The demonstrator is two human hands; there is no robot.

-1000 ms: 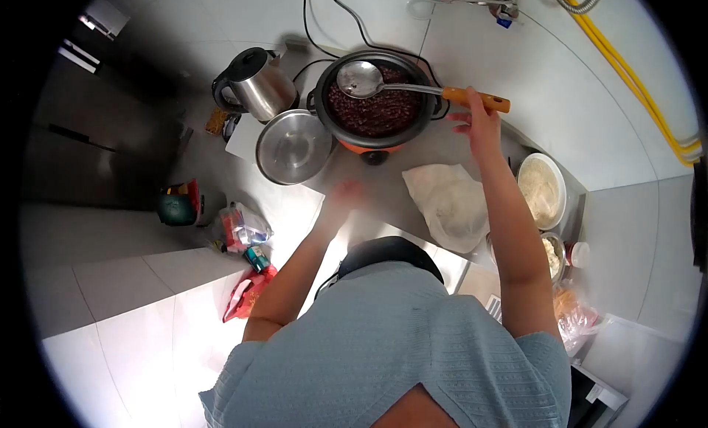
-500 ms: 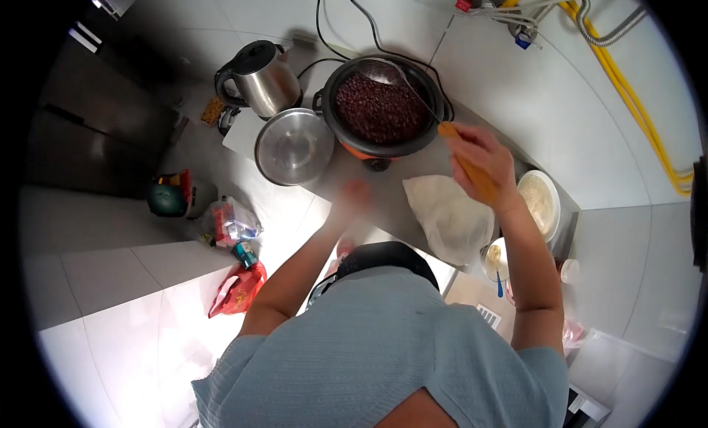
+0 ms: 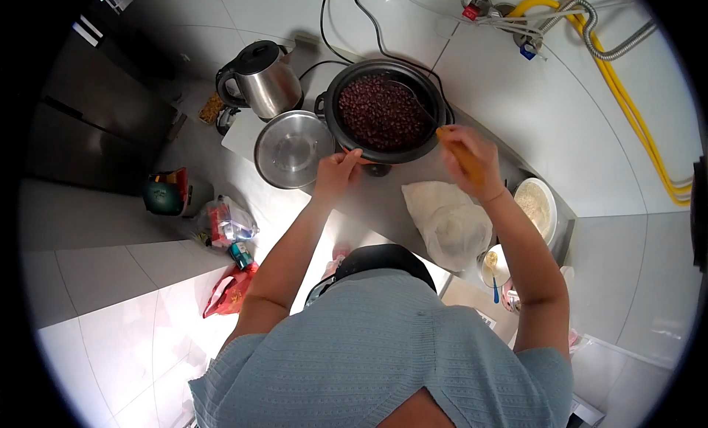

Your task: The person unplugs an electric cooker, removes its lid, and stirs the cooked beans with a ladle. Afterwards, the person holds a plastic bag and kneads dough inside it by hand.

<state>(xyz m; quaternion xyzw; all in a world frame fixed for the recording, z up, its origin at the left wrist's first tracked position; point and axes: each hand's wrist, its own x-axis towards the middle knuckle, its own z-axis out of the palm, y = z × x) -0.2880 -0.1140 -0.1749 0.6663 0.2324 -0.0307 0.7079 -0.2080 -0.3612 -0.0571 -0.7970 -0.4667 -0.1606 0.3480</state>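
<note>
A black electric pot (image 3: 333,136) on the counter is filled with dark red beans (image 3: 376,114). My right hand (image 3: 472,162) is wrapped round the orange-brown handle of a metal ladle (image 3: 425,112), whose head is sunk in the beans and mostly hidden. With thumb and fingers, my left hand (image 3: 338,175) grips the pot's near rim. Left of the pot sits a steel bowl (image 3: 295,149) with little visible inside. A whitish cloth bag (image 3: 446,221) lies on the counter below my right hand.
Behind the steel bowl stands a steel kettle (image 3: 264,81). To the right are a white bowl of pale grains (image 3: 535,206) and a small bowl with a blue-handled spoon (image 3: 495,280). Yellow hoses (image 3: 627,103) run along the right wall. Bags (image 3: 228,221) lie at lower left.
My left hand has come up from the counter's front edge to the pot's rim. The ladle's head has gone from above the far side of the pot down into the beans.
</note>
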